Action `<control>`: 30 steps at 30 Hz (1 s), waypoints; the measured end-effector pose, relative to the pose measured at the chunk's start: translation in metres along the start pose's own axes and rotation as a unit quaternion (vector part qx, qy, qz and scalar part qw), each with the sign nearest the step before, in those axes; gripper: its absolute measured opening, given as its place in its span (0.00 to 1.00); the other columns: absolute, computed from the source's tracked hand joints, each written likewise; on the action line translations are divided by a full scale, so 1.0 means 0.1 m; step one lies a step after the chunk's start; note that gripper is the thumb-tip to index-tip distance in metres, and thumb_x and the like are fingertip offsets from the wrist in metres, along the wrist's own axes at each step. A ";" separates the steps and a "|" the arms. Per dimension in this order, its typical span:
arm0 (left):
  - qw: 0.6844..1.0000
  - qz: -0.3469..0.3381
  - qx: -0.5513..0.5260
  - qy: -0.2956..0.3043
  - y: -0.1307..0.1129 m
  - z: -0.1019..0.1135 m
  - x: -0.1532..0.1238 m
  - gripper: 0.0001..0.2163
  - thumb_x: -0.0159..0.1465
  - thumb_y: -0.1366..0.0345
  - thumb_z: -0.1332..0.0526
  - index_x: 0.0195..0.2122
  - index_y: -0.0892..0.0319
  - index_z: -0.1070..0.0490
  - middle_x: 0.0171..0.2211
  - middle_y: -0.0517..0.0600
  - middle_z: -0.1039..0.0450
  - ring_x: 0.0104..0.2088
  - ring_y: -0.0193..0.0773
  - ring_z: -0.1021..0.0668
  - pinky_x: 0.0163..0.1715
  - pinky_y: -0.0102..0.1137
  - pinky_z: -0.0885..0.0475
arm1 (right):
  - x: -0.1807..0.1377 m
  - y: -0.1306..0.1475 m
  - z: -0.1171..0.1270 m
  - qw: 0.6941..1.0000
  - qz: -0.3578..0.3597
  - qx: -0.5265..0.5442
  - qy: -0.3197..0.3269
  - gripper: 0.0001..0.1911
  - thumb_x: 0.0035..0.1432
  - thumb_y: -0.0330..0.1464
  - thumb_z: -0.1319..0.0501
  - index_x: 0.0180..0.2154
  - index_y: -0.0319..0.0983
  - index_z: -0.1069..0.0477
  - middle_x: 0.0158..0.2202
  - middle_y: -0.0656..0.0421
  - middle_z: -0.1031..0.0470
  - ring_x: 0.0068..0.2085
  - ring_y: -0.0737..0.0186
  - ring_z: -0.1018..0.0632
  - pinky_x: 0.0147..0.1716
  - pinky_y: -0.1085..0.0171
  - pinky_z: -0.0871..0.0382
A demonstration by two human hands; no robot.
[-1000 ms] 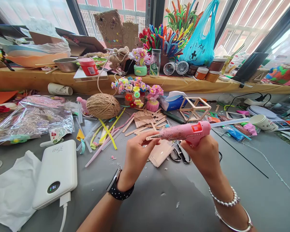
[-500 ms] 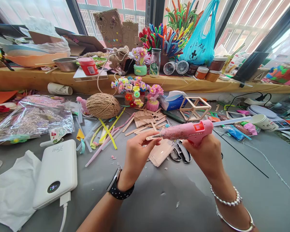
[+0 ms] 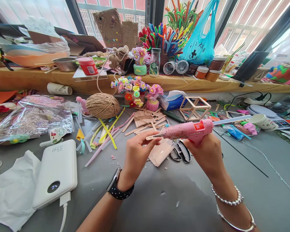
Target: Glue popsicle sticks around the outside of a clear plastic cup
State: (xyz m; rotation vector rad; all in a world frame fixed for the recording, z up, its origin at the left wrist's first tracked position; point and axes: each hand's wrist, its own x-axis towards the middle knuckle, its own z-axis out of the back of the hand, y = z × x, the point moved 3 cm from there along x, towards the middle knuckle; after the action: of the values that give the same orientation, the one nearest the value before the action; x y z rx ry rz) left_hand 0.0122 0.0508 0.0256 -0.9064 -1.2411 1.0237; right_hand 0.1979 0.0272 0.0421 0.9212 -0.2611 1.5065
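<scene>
Clearly, your forearms [image 3: 101, 211] angle inward over the grey table [image 3: 164, 206]
Your left hand [image 3: 136, 151] pinches a wooden stick [image 3: 150, 138] at the nozzle [image 3: 157, 135], your right hand [image 3: 205, 156] is wrapped round the pink glue gun [image 3: 182, 131]; scissors [image 3: 183, 156] and craft sticks [image 3: 143, 121] crowd beyond, a power bank [image 3: 59, 170] sits left, bare surface opens between your forearms

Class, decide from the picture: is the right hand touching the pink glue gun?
Touching: the head view shows the right hand gripping the pink glue gun from below, no gap between them.
</scene>
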 end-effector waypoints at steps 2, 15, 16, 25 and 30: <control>1.000 -0.001 -0.002 0.001 0.00 0.00 0.00 0.08 0.54 0.65 0.36 0.34 0.61 0.24 0.33 0.51 0.21 0.27 0.37 0.20 0.29 0.25 0.24 | 0.00 -0.01 0.00 1.000 -0.002 0.000 0.003 0.04 0.44 0.33 0.45 0.23 0.41 0.41 0.19 0.61 0.36 0.20 0.63 0.33 0.18 0.66 0.43; 1.000 -0.006 0.005 -0.001 0.03 0.00 0.00 0.08 0.54 0.66 0.36 0.35 0.61 0.25 0.32 0.49 0.22 0.27 0.33 0.20 0.30 0.22 0.26 | 0.04 -0.05 0.03 0.999 0.021 0.028 -0.003 0.07 0.45 0.34 0.47 0.23 0.42 0.47 0.17 0.62 0.40 0.18 0.65 0.38 0.17 0.66 0.44; 1.000 -0.007 0.007 -0.002 0.02 0.01 0.00 0.08 0.54 0.66 0.36 0.35 0.61 0.24 0.32 0.49 0.22 0.27 0.33 0.20 0.30 0.22 0.26 | 0.04 -0.06 0.03 0.999 0.021 0.027 -0.003 0.08 0.45 0.34 0.47 0.23 0.42 0.47 0.17 0.62 0.40 0.18 0.65 0.38 0.17 0.66 0.44; 1.000 -0.011 0.008 -0.005 0.01 0.01 0.00 0.08 0.54 0.65 0.36 0.34 0.61 0.25 0.33 0.50 0.22 0.26 0.34 0.20 0.29 0.24 0.25 | 0.05 -0.10 0.03 1.000 0.009 0.017 0.003 0.08 0.44 0.33 0.46 0.22 0.42 0.47 0.17 0.63 0.39 0.18 0.66 0.37 0.16 0.67 0.43; 1.000 -0.015 0.000 -0.008 0.03 0.02 -0.01 0.08 0.54 0.66 0.36 0.35 0.60 0.25 0.34 0.49 0.22 0.27 0.33 0.20 0.29 0.23 0.25 | 0.05 -0.11 0.04 1.000 0.000 0.023 0.012 0.06 0.45 0.34 0.46 0.23 0.41 0.43 0.19 0.60 0.36 0.21 0.62 0.32 0.18 0.65 0.40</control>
State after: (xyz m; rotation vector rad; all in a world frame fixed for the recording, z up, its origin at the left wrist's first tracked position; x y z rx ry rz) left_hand 0.0102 0.0509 0.0227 -0.8790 -1.2649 1.0075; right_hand 0.2098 0.0303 0.0446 0.9385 -0.2100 1.5275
